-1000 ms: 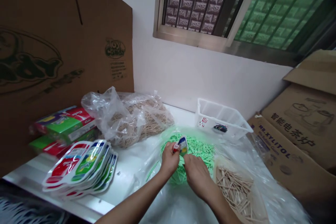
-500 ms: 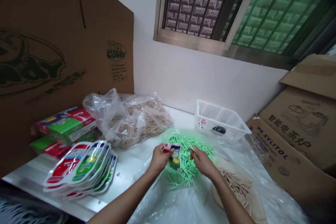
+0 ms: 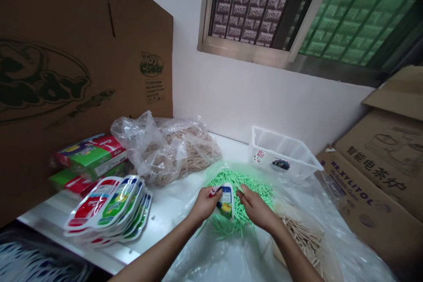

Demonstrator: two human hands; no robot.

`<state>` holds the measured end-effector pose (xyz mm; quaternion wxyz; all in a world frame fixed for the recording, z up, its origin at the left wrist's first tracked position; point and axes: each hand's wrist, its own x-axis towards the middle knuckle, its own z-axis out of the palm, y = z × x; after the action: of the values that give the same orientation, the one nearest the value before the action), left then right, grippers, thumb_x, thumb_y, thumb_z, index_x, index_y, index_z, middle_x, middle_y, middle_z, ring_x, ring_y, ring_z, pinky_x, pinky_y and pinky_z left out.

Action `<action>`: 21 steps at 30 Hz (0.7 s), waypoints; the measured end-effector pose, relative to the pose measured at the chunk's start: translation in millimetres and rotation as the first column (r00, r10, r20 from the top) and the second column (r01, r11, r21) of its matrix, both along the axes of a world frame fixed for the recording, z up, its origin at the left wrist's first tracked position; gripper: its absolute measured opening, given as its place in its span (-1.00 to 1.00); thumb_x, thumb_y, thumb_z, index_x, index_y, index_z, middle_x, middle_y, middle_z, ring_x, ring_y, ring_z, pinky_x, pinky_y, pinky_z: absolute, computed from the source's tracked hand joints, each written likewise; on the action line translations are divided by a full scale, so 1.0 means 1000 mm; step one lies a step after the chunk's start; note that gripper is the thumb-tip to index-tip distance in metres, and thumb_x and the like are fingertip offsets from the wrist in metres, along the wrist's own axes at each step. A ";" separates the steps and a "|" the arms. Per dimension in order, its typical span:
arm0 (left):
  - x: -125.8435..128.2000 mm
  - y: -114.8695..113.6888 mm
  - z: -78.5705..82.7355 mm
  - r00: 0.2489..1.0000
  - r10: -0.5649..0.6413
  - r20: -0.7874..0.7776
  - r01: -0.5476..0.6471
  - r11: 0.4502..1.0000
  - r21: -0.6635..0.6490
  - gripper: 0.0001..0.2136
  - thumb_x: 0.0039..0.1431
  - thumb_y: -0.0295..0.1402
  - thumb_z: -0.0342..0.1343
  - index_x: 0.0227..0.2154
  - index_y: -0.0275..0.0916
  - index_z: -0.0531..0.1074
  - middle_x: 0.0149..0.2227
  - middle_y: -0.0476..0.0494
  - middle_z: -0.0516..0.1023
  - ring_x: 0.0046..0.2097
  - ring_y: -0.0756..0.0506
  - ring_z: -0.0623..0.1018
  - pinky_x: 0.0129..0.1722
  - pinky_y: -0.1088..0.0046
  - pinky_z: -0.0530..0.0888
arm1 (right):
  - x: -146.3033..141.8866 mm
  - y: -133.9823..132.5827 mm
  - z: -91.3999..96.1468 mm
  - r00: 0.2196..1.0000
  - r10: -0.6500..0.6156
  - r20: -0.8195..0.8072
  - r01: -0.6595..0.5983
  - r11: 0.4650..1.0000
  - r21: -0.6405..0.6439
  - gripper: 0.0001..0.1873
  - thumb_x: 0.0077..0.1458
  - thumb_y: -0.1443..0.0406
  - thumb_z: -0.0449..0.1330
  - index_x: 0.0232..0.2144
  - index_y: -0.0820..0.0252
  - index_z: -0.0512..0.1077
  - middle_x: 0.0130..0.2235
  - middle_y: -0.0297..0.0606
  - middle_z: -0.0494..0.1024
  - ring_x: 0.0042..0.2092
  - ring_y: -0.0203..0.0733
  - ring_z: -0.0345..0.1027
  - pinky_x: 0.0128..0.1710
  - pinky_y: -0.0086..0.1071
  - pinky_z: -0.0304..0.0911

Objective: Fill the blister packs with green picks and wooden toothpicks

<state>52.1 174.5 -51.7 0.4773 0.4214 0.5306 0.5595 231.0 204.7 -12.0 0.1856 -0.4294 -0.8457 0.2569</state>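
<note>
My left hand (image 3: 205, 205) pinches the top corner of a small printed pouch (image 3: 226, 202) coloured blue, white and yellow. My right hand (image 3: 255, 208) is closed at the pouch's right edge, its fingers pressed together on that edge or on something thin that I cannot make out. Both hands hover over a heap of green sticks (image 3: 243, 194) lying on clear plastic sheet (image 3: 228, 255). A heap of wooden sticks (image 3: 302, 238) lies just right of my right wrist.
A fanned stack of printed pouches (image 3: 109, 209) lies at the left, with coloured boxes (image 3: 90, 158) behind. A plastic bag of wooden sticks (image 3: 172, 152) sits at the back. A white basket (image 3: 284, 158) stands by the wall. Cardboard boxes (image 3: 366, 180) crowd the right; a cardboard sheet (image 3: 79, 75) leans left.
The pouch was tilted down from upright, then brought back toward me. My right hand left it, swung out over the green sticks, and has returned to its right edge.
</note>
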 end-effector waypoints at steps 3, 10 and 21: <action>0.002 -0.003 0.001 0.999 -0.035 0.003 0.035 0.999 0.009 -0.74 -0.14 -0.17 0.19 -0.60 -0.32 0.42 -0.65 0.02 0.36 -0.56 0.00 0.33 -0.54 0.52 0.23 | -0.002 -0.009 0.001 0.999 0.032 0.041 -0.031 0.999 -0.024 -0.76 0.23 0.18 -0.19 -0.38 0.12 0.17 -0.43 -0.32 0.37 -0.39 -0.19 0.28 -0.40 -0.38 0.10; -0.004 -0.009 0.011 0.987 -0.044 -0.152 0.060 0.993 0.101 -0.79 -0.14 -0.33 0.19 -0.65 -0.27 0.26 -0.60 0.09 0.23 -0.52 0.04 0.25 -0.52 0.54 0.19 | 0.000 -0.019 0.021 0.993 0.039 0.111 -0.043 0.999 0.025 -0.75 0.24 0.17 -0.19 -0.37 0.12 0.17 -0.44 -0.32 0.37 -0.39 -0.19 0.28 -0.40 -0.37 0.07; -0.013 -0.021 0.022 0.722 -0.059 -0.689 0.341 0.897 0.280 -0.84 0.06 -0.51 0.00 -0.60 -0.27 0.29 -0.48 -0.02 0.28 -0.40 -0.01 0.30 -0.44 0.53 0.19 | 0.003 -0.013 0.047 0.918 0.205 0.341 -0.201 0.978 -0.047 -0.70 0.21 0.15 -0.12 -0.37 0.17 0.31 -0.44 -0.24 0.46 -0.44 -0.22 0.25 -0.48 -0.41 -0.03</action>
<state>39.3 153.9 -29.9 0.2220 0.7343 0.4937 0.4095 233.5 191.9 34.8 0.0051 -0.3785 -0.9036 0.2007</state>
